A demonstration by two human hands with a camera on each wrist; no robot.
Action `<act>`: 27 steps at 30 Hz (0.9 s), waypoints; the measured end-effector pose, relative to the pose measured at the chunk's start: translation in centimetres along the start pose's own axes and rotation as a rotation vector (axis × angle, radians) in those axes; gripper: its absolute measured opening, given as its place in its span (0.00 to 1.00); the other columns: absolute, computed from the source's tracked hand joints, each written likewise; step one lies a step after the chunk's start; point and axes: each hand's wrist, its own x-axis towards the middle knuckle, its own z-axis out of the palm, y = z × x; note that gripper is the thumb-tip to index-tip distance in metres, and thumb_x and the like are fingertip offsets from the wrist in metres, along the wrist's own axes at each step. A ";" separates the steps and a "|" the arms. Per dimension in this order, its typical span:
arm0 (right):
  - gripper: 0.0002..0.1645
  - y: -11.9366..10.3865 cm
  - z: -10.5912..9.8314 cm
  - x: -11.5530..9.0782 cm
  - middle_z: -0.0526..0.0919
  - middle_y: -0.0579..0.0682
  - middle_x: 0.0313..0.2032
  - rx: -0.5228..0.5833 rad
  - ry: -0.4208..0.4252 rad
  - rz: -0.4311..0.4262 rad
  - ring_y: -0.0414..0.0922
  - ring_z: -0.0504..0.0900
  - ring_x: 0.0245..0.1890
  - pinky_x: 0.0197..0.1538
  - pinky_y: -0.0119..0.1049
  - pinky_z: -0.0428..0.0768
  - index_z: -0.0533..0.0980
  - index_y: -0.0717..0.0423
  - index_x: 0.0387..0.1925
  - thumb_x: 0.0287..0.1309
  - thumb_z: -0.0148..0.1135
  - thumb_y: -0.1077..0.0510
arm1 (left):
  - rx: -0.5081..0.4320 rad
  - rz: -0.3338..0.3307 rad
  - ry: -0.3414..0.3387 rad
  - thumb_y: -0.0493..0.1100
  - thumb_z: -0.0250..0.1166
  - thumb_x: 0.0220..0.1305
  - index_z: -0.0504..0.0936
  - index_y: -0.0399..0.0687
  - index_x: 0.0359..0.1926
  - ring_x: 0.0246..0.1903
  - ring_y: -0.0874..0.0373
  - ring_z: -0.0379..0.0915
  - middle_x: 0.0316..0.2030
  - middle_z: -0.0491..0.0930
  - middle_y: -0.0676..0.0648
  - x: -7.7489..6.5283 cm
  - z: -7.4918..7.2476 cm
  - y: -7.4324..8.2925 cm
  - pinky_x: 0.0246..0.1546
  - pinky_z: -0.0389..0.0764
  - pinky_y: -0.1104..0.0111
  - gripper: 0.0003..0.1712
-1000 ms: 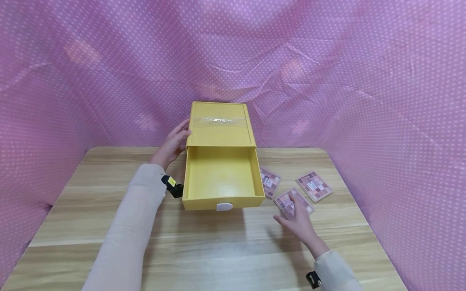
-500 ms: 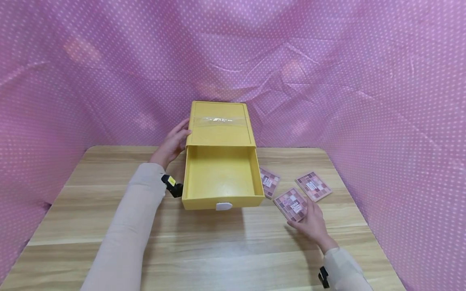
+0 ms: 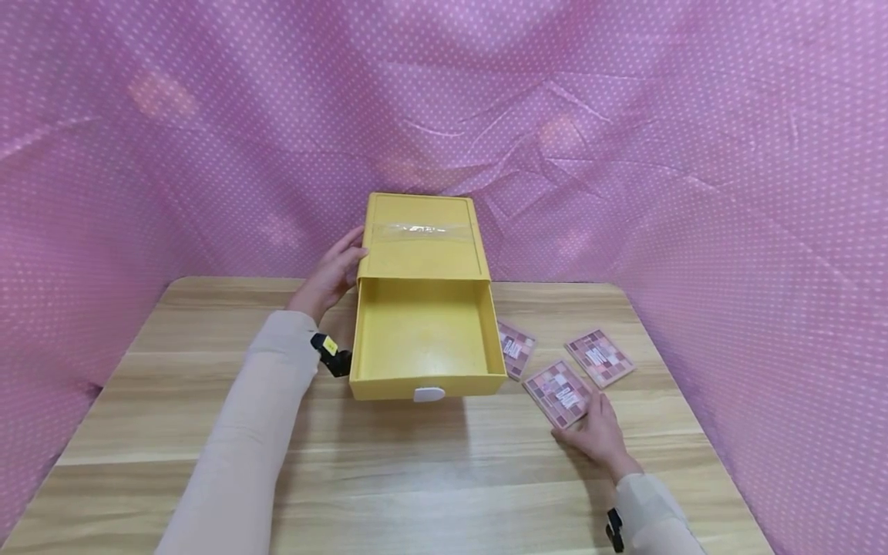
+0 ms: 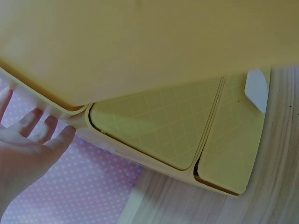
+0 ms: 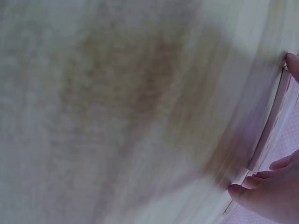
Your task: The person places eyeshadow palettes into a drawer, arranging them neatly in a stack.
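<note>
A yellow plastic drawer unit [image 3: 423, 254] stands at the back of the table, its top drawer [image 3: 423, 327] pulled out with a bare bottom. My left hand [image 3: 331, 276] rests against the unit's left side, fingers loosely extended, as the left wrist view shows [image 4: 32, 140]. To the right lie three square eyeshadow palettes with checkered lids. My right hand [image 3: 598, 435] grips the nearest palette [image 3: 555, 391] at its near right edge, thumb at the front corner and fingers on the right side. The palette lies at table level. In the right wrist view the fingertips touch its thin edge [image 5: 271, 121].
A second palette [image 3: 600, 357] lies behind and to the right. The third palette [image 3: 513, 348] is partly hidden by the drawer's right wall. A white pull tab [image 3: 428, 395] sticks out at the drawer front. Pink dotted cloth [image 3: 444, 100] hangs around the wooden table [image 3: 416, 493].
My right hand has moved from above the nearest palette to its near right edge and taken hold there. The left hand and the drawer unit have stayed in place.
</note>
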 end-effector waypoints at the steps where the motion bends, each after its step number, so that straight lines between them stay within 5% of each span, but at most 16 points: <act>1: 0.68 0.0 0.0 0.0 0.50 0.75 0.53 0.002 -0.002 0.004 0.66 0.54 0.52 0.55 0.56 0.54 0.42 0.78 0.57 0.28 0.71 0.43 | 0.005 0.000 0.000 0.36 0.50 0.60 0.50 0.53 0.65 0.55 0.52 0.56 0.64 0.48 0.47 0.0 0.0 0.0 0.43 0.71 0.69 0.34; 4: 0.68 0.2 0.1 0.1 0.48 0.77 0.55 -0.001 -0.003 0.004 0.67 0.53 0.53 0.55 0.56 0.53 0.42 0.80 0.57 0.28 0.71 0.42 | 0.010 0.001 0.000 0.36 0.50 0.60 0.49 0.53 0.65 0.56 0.51 0.55 0.64 0.48 0.47 -0.1 0.1 0.0 0.43 0.70 0.69 0.34; 13: 0.50 0.9 0.6 0.4 0.63 0.60 0.42 0.154 0.057 -0.006 0.53 0.67 0.40 0.50 0.47 0.64 0.57 0.70 0.47 0.25 0.74 0.50 | 0.008 0.006 0.004 0.36 0.50 0.59 0.50 0.53 0.65 0.57 0.51 0.54 0.64 0.48 0.47 -0.3 0.2 0.0 0.49 0.66 0.64 0.34; 19: 0.56 0.7 0.1 0.4 0.63 0.62 0.46 0.215 0.055 0.033 0.56 0.65 0.46 0.54 0.50 0.59 0.54 0.69 0.52 0.24 0.74 0.49 | 0.015 0.013 0.014 0.35 0.49 0.60 0.50 0.52 0.65 0.57 0.52 0.54 0.63 0.49 0.48 -0.3 0.3 0.0 0.51 0.65 0.64 0.33; 27: 0.65 -0.2 -0.8 0.3 0.59 0.68 0.52 0.130 0.034 0.079 0.61 0.60 0.51 0.55 0.55 0.56 0.47 0.72 0.59 0.27 0.71 0.43 | 0.010 0.013 0.011 0.35 0.48 0.61 0.50 0.52 0.65 0.58 0.52 0.52 0.64 0.48 0.47 -0.3 0.2 0.1 0.52 0.63 0.63 0.33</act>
